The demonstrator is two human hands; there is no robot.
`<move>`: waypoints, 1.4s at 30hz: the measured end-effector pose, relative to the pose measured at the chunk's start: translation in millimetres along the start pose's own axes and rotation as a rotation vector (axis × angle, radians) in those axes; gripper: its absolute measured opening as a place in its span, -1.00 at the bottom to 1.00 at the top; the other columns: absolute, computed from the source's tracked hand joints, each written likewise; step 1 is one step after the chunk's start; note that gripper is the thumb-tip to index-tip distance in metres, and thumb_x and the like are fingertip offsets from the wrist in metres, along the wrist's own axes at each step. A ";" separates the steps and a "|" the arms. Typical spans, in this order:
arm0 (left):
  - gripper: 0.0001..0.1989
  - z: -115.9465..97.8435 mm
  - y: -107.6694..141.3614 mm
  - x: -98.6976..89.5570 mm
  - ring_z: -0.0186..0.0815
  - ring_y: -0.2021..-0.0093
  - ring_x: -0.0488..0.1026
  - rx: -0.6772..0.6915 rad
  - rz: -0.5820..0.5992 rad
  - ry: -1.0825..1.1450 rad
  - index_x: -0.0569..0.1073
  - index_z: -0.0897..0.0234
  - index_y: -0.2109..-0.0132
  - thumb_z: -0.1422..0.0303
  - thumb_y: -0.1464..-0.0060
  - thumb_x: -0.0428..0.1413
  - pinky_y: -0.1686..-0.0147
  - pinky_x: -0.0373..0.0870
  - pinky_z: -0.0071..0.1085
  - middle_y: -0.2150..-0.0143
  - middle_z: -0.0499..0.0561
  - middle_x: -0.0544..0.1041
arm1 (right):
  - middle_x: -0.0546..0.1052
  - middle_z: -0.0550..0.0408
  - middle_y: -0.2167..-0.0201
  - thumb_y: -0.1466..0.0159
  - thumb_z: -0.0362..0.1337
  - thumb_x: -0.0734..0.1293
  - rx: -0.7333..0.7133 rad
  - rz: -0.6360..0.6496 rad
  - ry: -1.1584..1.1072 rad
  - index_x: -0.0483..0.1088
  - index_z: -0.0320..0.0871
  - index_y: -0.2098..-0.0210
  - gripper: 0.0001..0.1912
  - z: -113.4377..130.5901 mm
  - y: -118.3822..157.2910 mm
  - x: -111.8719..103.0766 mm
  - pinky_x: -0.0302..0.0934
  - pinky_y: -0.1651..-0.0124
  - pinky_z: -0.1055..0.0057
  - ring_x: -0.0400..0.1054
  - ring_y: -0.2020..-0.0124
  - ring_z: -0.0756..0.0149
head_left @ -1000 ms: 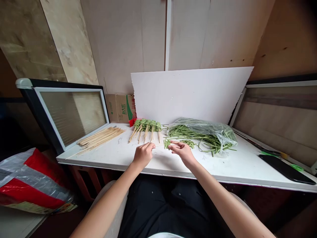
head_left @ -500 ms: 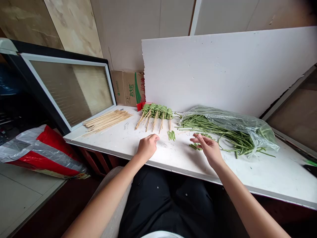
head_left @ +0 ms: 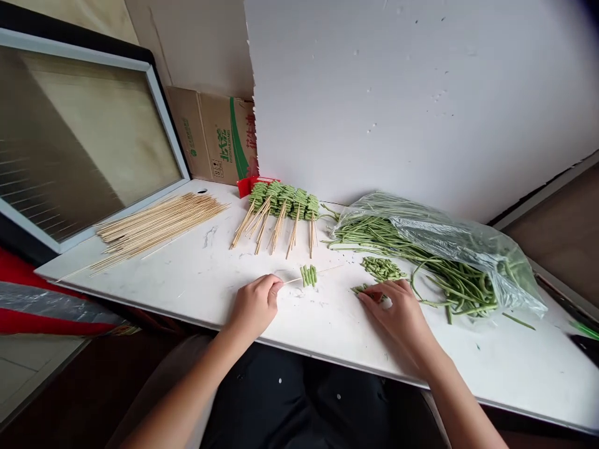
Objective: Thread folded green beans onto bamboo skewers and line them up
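Observation:
My left hand pinches the blunt end of a bamboo skewer, which points right over the white table. Several short green bean pieces are threaded crosswise on it, side by side. My right hand is lowered to a small group of cut bean pieces, thumb and fingertips closing on a piece there; the fingers partly hide it. Just behind that hand lies a larger pile of cut bean pieces.
Finished bean skewers are stacked at the back, sticks toward me. Bare bamboo skewers lie on the left. Long green beans spill from a clear plastic bag on the right. A cardboard box and a glass-panelled frame stand behind.
The view has moved closer to the table. My right hand has come down onto the small bean group and its fingers have closed. My left hand still holds the skewer.

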State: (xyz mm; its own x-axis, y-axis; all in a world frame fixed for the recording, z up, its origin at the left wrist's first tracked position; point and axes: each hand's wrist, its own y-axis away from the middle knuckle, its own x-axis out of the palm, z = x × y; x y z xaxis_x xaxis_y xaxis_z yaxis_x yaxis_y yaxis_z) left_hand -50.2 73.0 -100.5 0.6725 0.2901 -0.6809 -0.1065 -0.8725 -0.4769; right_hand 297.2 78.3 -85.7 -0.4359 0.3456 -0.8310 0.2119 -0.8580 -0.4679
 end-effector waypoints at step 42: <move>-0.81 -7.1 1.4 1.7 -0.34 0.38 0.53 -0.064 0.111 -0.015 0.50 0.20 0.18 0.41 -0.41 0.02 0.36 0.38 -0.44 0.34 -0.05 0.61 | 0.59 -0.04 0.28 -0.47 -0.21 0.31 0.188 -0.040 -0.172 0.56 -0.07 0.00 -0.79 49.6 8.0 19.2 0.37 0.22 0.17 0.41 0.27 0.10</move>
State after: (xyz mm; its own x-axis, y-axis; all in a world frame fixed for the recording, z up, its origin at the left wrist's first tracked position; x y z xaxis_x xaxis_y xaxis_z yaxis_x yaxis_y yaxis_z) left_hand -44.0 69.5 -98.4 0.6482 0.1960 -0.7358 -0.1325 -0.9225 -0.3624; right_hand 247.1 59.2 -90.5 -0.5860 0.3245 -0.7425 0.0326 -0.9061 -0.4217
